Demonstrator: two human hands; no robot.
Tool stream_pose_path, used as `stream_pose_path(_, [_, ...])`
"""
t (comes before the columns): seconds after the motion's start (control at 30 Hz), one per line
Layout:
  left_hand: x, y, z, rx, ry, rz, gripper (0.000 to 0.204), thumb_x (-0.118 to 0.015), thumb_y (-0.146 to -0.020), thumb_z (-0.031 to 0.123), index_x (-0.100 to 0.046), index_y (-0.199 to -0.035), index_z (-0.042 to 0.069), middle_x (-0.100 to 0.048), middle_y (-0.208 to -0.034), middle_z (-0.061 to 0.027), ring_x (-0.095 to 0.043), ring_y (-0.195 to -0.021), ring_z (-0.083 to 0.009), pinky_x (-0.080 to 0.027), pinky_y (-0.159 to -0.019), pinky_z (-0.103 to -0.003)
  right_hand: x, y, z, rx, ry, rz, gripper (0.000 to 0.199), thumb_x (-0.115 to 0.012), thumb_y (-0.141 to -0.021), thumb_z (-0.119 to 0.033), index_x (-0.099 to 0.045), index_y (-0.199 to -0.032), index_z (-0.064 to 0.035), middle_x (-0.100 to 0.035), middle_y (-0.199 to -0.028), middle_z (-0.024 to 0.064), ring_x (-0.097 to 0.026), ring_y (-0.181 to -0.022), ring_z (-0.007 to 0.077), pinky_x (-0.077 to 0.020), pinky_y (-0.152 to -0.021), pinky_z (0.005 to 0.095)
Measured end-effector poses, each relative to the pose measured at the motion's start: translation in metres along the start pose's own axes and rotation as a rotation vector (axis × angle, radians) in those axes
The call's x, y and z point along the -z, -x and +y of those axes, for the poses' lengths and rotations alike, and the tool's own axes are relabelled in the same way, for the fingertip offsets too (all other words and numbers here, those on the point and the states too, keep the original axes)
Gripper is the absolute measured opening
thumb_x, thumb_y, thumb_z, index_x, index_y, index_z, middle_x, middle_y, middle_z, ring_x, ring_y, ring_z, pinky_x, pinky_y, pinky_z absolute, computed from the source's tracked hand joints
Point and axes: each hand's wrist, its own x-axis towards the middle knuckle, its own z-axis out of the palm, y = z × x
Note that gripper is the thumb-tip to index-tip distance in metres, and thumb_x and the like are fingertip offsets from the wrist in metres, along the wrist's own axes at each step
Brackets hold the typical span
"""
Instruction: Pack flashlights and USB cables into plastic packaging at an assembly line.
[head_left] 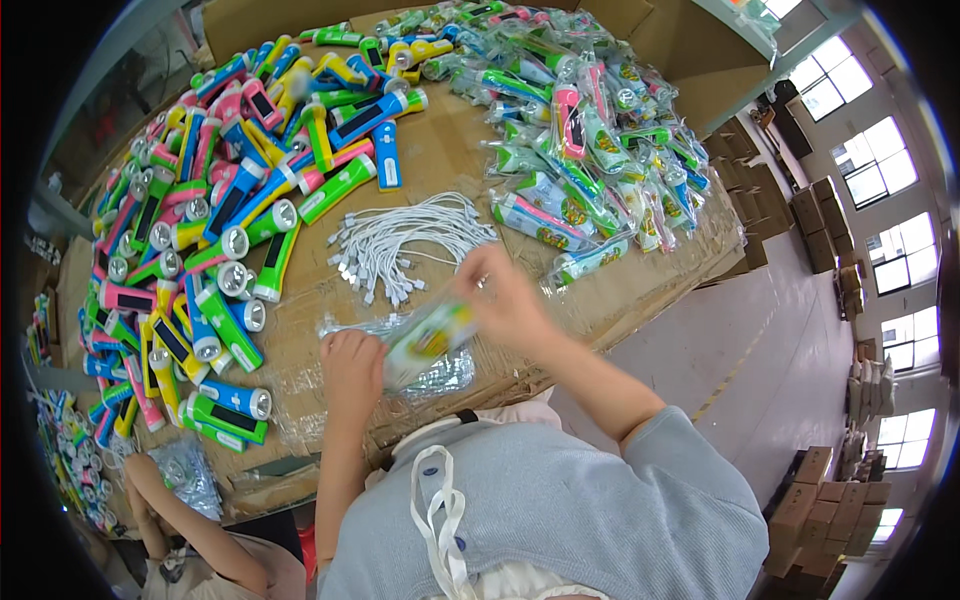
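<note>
The left hand [352, 362] has fingers clamped on the bag [432, 342], likely steadying it; blur hides whether the right hand's [502, 297] fingers close.

Cardboard tabletop [448, 150], flashlights [232, 198], white cables [425, 225], bagged flashlights [600, 150]

Right grip [495, 292] holds a printed bag [428, 343], left grip [352, 368] at its lower end; white cables [415, 238], loose flashlights [338, 190] and bagged flashlights [548, 222] lie beyond.

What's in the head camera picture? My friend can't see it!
A person's right hand holds a blurred plastic bag, left hand at its lower end, over a cardboard tabletop. Colourful flashlights are heaped left, bagged flashlights right, with white cables between.
</note>
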Motion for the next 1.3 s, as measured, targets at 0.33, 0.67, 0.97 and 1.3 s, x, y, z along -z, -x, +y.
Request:
stream_pose_path(0.33, [-0.051, 0.023, -0.04, 0.116, -0.077, -0.044, 0.034, -0.068, -0.07, 0.014, -0.058, -0.102, 0.007, -0.056, -0.104, -0.0097, -0.05, -0.101, -0.0309, -0.038, -0.085, -0.041, 0.278, -0.119, 0.082, 0.052, 0.763, 0.869, 0.012, -0.059, -0.08, -0.008, -0.049, -0.086, -0.0038, -0.059, -0.078, 0.0127, -0.059, -0.071, 0.0255, -0.0466, -0.064, 0.0352])
stream_pose_path(0.67, [-0.053, 0.021, -0.055, 0.31, 0.085, -0.213, 0.035, -0.075, -0.058, 0.014, -0.057, -0.089, 0.009, -0.058, -0.089, -0.0084, -0.052, -0.088, -0.0299, -0.04, -0.076, -0.04, 0.227, -0.089, 0.194, -0.009, 0.898, 0.415, 0.027, -0.058, -0.076, -0.008, -0.054, -0.102, -0.0047, -0.059, -0.099, 0.0174, -0.056, -0.094, 0.0346, -0.0443, -0.081, 0.0419])
stream_pose_path(0.97, [-0.056, 0.024, -0.025, 0.306, 0.007, -0.03, 0.022, -0.066, -0.067, 0.008, -0.06, -0.088, 0.007, -0.06, -0.088, -0.0113, -0.055, -0.085, -0.0304, -0.039, -0.078, -0.04, -0.049, 0.016, 0.091, 0.188, 0.409, -0.29, 0.03, -0.063, -0.075, -0.014, -0.053, -0.104, -0.0086, -0.059, -0.096, 0.0129, -0.057, -0.088, 0.0322, -0.0473, -0.073, 0.04])
stream_pose_path(1.3, [-0.076, 0.036, -0.031, 0.217, 0.09, 0.074, 0.012, -0.065, -0.067, 0.008, -0.058, -0.076, 0.004, -0.056, -0.074, -0.0136, -0.053, -0.076, -0.0322, -0.042, -0.066, -0.041, -0.119, 0.043, 0.102, 0.095, 0.515, -0.312, 0.016, -0.059, -0.077, -0.022, -0.06, -0.089, -0.0111, -0.059, -0.091, 0.0072, -0.059, -0.086, 0.0262, -0.0488, -0.066, 0.0377])
